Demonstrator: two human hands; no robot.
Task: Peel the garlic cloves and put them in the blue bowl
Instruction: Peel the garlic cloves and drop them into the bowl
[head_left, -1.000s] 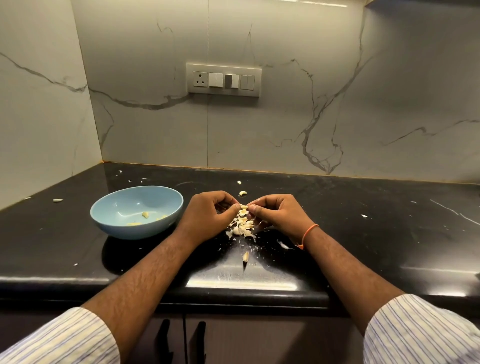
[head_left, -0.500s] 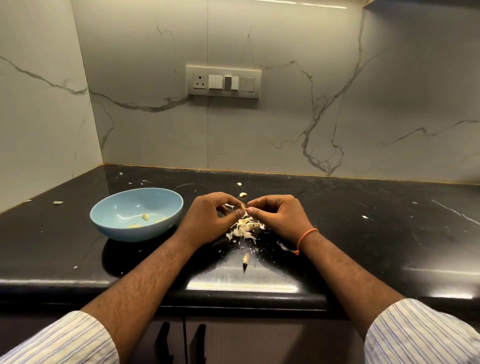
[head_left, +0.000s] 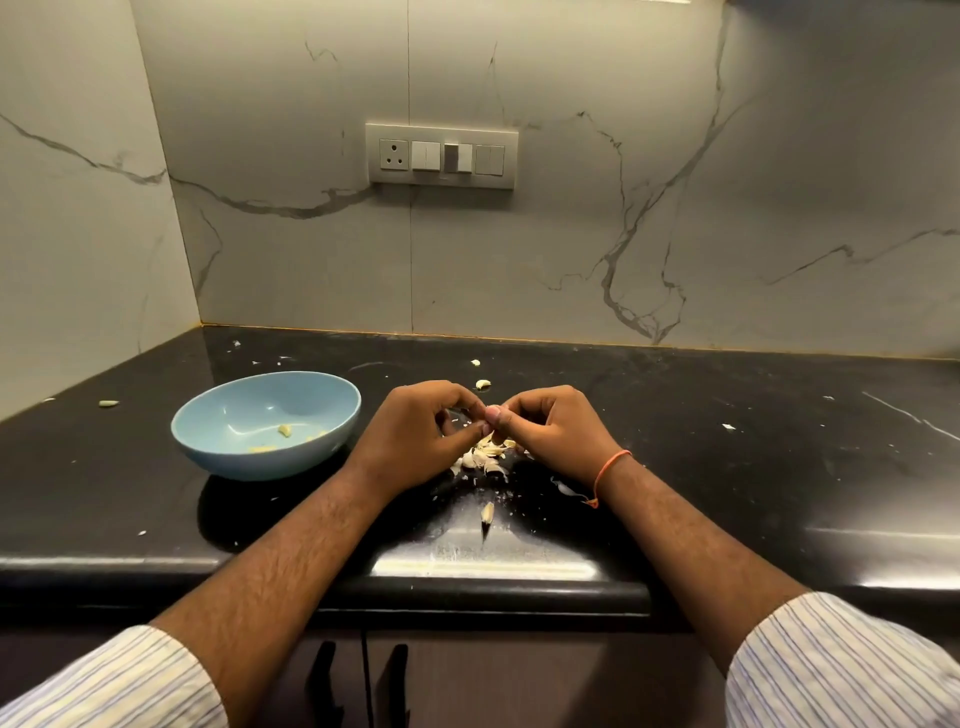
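My left hand (head_left: 415, 436) and my right hand (head_left: 550, 431) meet fingertip to fingertip just above a pile of garlic skins and cloves (head_left: 483, 457) on the black counter. Both pinch a small garlic clove between them; the fingers hide almost all of it. The blue bowl (head_left: 208, 441) stands to the left of my left hand and holds a few peeled pieces (head_left: 284, 430). One loose clove (head_left: 483, 384) lies just behind my hands, another (head_left: 487, 512) in front of the pile.
The counter's front edge (head_left: 467, 577) runs just below my forearms. A marble wall with a switch panel (head_left: 441, 156) rises at the back, another wall at the left. Bits of skin are scattered over the counter, and a stray clove (head_left: 108, 403) lies at the far left.
Both hands have lifted slightly off the pile and drawn closer together, fingertips working at the clove. The bowl has not moved.
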